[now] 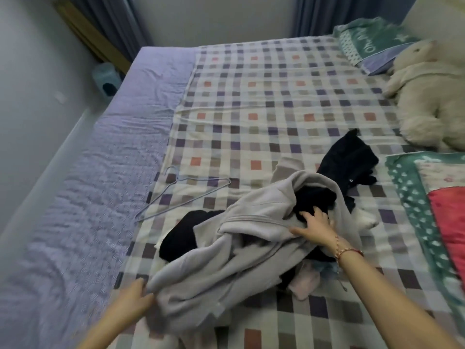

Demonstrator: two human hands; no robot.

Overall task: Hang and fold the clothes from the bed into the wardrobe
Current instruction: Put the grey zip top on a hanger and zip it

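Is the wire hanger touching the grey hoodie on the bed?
Apart. The head view shows a strip of checked sheet between the hanger and the grey hoodie.

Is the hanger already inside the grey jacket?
No, the hanger lies bare on the bed, left of the jacket and apart from it.

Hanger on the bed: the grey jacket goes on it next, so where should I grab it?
Pinch the hanger at its neck, just under the hook, coming straight down from above. It lies flat on the sheet, left of the jacket, with nothing on it. The wire is thin, and a neck hold probably keeps both shoulders free.
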